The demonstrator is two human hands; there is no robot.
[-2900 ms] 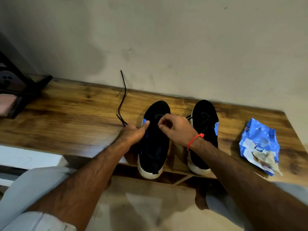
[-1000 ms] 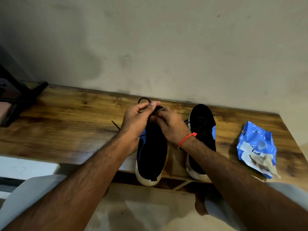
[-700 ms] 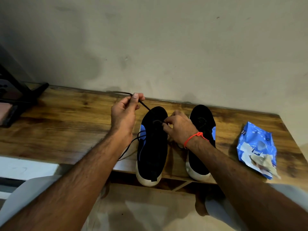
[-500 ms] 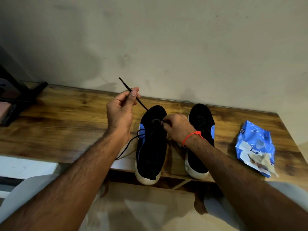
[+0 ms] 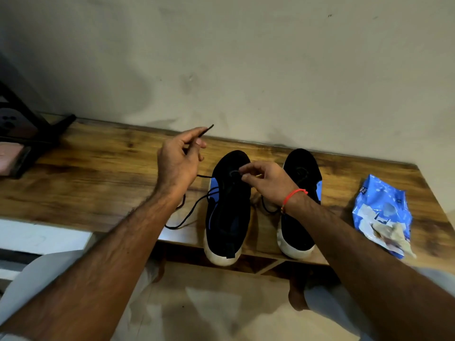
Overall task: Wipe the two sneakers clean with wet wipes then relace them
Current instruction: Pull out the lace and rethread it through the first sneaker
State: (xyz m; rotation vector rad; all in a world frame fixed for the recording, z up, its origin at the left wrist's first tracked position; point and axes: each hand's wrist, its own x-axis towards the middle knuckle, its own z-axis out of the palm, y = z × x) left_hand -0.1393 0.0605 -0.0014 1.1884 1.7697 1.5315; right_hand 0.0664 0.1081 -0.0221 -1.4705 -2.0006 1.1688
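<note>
1. Wooden table [image 5: 86,173] against a plain wall; two sneakers [image 5: 227,207] overhang its near edge.
2. Left hand [image 5: 178,163] pinches the limp, light lace [image 5: 205,130] near its stiff tip, the best hold.
3. Right hand [image 5: 267,180] pinches at an eyelet.

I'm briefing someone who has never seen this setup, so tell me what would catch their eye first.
Two black sneakers stand side by side at the front edge of a wooden bench: the left sneaker and the right sneaker. Over them, the left hand pinches the tip of a black lace raised in the air, while the right hand works at the left sneaker's top. A blue wipes pack lies on the bench's right end.
</note>
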